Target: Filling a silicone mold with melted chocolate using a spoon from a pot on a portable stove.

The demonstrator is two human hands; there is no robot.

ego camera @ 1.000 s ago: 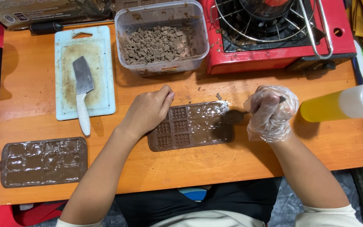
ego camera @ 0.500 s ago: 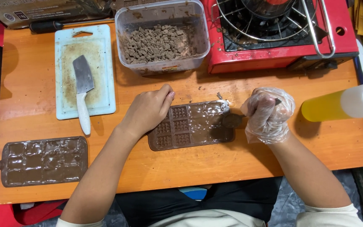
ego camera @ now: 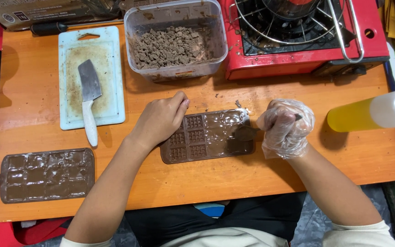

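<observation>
A brown chocolate mould (ego camera: 206,136) lies on the orange table (ego camera: 234,178) in front of me, partly filled with melted chocolate on its right side. My left hand (ego camera: 161,120), bare, rests flat on the mould's left end and holds it down. My right hand (ego camera: 285,128) wears a clear plastic glove and is closed around a spoon (ego camera: 247,133). The spoon's chocolate-covered tip touches the mould's right end.
A second filled mould (ego camera: 45,174) lies at the front left. A white cutting board (ego camera: 92,75) with a small cleaver (ego camera: 88,91) sits at the back left. Behind the mould stands a plastic tub of chopped chocolate (ego camera: 172,43), a red gas stove (ego camera: 305,39), and a yellow squeeze bottle (ego camera: 371,114) at right.
The spoon in my right hand has shifted slightly lower along the mould's right end. My left hand stays on the mould.
</observation>
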